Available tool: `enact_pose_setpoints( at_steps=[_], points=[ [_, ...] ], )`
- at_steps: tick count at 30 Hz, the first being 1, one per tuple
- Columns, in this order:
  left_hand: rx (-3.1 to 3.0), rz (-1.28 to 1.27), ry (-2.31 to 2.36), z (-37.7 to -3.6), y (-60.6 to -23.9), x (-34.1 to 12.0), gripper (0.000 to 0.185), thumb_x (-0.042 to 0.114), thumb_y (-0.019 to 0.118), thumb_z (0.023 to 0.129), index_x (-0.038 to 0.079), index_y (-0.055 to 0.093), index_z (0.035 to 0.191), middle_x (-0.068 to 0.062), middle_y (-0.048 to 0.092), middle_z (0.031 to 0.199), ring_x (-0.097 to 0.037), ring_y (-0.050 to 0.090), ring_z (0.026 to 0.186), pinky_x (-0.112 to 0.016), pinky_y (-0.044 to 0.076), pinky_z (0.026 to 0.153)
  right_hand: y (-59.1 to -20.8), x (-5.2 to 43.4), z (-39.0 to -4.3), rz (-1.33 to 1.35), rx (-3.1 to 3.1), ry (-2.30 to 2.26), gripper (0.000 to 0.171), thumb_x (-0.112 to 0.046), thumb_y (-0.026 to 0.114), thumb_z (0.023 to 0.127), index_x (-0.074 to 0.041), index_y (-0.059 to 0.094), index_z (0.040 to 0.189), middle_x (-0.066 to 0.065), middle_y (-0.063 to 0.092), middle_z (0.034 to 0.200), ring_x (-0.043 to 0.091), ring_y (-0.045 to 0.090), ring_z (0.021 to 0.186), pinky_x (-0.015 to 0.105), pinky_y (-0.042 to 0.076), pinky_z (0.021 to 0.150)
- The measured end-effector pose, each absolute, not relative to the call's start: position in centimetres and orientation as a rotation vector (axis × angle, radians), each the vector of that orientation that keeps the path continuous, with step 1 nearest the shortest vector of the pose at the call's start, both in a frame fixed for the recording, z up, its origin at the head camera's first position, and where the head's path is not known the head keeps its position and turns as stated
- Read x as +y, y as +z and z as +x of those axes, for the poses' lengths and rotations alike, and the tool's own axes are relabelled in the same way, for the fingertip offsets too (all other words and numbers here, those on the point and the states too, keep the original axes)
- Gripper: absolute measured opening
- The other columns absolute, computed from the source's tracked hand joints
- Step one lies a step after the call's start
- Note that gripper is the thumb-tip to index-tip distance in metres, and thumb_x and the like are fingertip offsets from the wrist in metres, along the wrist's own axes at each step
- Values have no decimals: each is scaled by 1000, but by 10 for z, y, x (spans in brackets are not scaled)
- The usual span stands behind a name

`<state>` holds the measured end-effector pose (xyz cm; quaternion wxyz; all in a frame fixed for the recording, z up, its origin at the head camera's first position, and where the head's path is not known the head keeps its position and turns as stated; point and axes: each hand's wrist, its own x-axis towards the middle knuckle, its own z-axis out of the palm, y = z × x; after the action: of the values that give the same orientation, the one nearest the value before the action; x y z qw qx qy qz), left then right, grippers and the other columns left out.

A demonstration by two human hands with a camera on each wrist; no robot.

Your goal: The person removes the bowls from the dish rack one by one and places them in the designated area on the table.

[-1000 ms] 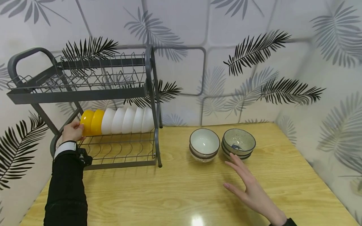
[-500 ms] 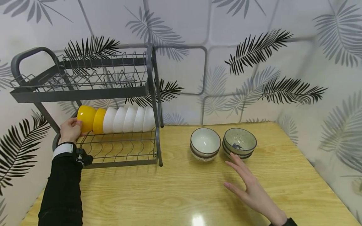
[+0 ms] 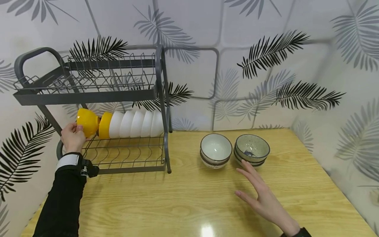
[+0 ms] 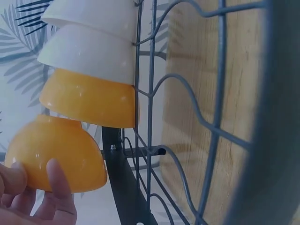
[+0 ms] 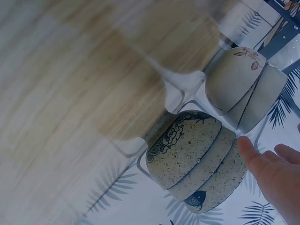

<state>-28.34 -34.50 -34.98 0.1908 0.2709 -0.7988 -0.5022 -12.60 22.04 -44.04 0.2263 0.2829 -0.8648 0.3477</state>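
Observation:
My left hand (image 3: 72, 136) grips a yellow bowl (image 3: 88, 122) by its rim at the left end of the rack's lower shelf. In the left wrist view, this bowl (image 4: 56, 152) is tilted, its foot close to a second yellow bowl (image 4: 89, 99) that stands on edge. White bowls (image 3: 137, 124) are lined up on edge beyond that one. My right hand (image 3: 263, 199) hovers over the table with fingers extended, holding nothing. Its fingertips overlap a stack of speckled bowls (image 3: 251, 149) in the head view. Beside that stack stands another of pale bowls with dark rims (image 3: 215, 151).
A two-tier grey dish rack (image 3: 88, 97) stands at the left of the wooden table (image 3: 177, 204), its upper wire basket above the row of bowls. Leaf-patterned covering (image 3: 237, 29) backs the table and runs along the right side.
My left hand has drawn the end yellow bowl leftward and slightly up, opening a gap from the second yellow bowl and tilting it. My right hand has stayed nearly still.

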Motion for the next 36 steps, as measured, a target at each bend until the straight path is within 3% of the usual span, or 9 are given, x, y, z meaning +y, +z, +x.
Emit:
enact_pose_setpoints(
  at_steps=[3, 7, 12, 15, 17, 23, 29, 32, 36],
  points=[
    [-2225, 759, -1428, -280, -350, -346, 45, 26, 36, 109, 7, 44, 150, -15, 46, 156, -29, 49, 136, -6, 49, 58, -441, 220, -127, 772, -2394, 966, 68, -6, 81, 81, -6, 52, 143, 28, 36, 158, 4, 17, 155, 5, 11, 119],
    [-2215, 745, -1423, -275, -351, -345, 45, 28, 37, 109, 8, 46, 149, -14, 51, 150, -15, 55, 112, -7, 50, 60, -441, 219, -128, 773, -2400, 968, 67, -7, 80, 82, -4, 52, 143, 27, 35, 158, 3, 16, 155, 5, 11, 119],
    [-2192, 712, -1379, -270, -350, -343, 43, 27, 38, 109, 9, 50, 146, 0, 59, 121, -1, 49, 88, -7, 48, 58, -441, 218, -129, 776, -2392, 964, 67, -6, 80, 82, -5, 53, 143, 27, 36, 158, 1, 15, 155, 5, 11, 120],
    [-2178, 699, -1345, -266, -349, -341, 42, 27, 38, 109, 8, 51, 144, 7, 56, 111, -2, 49, 88, -7, 47, 57, -441, 218, -129, 773, -2389, 962, 67, -6, 80, 81, -6, 53, 143, 27, 36, 158, 3, 16, 155, 5, 11, 120],
    [-2163, 689, -1325, -262, -348, -339, 42, 27, 39, 109, 7, 52, 144, 1, 59, 117, -4, 51, 91, -7, 46, 58, -441, 218, -129, 770, -2386, 957, 67, -6, 80, 81, -6, 53, 143, 28, 36, 158, 4, 17, 156, 5, 10, 120],
    [-2120, 652, -1228, -250, -351, -331, 42, 27, 39, 109, 5, 54, 141, -15, 59, 137, -16, 53, 111, -16, 39, 82, -439, 217, -130, 757, -2402, 948, 66, -6, 80, 82, -5, 53, 142, 27, 37, 158, 4, 17, 156, 4, 10, 119],
    [-2064, 565, -1206, -237, -354, -321, 40, 26, 41, 109, 2, 57, 137, -15, 61, 130, 4, 44, 87, -15, 39, 76, -438, 217, -132, 759, -2401, 968, 67, -6, 80, 82, -6, 52, 143, 27, 35, 159, 5, 17, 156, 5, 10, 119],
    [-2053, 525, -1185, -231, -356, -316, 40, 26, 42, 109, 1, 58, 135, -13, 62, 125, 6, 42, 87, -16, 37, 78, -438, 218, -134, 763, -2397, 980, 68, -6, 80, 82, -9, 52, 144, 27, 35, 159, 7, 18, 156, 5, 10, 119],
    [-2035, 465, -1169, -223, -359, -307, 38, 25, 44, 108, 0, 60, 133, 2, 58, 108, 5, 43, 83, -14, 38, 75, -437, 219, -136, 772, -2385, 990, 69, -4, 80, 82, -10, 52, 144, 28, 35, 158, 10, 19, 156, 5, 11, 119]
  ],
)
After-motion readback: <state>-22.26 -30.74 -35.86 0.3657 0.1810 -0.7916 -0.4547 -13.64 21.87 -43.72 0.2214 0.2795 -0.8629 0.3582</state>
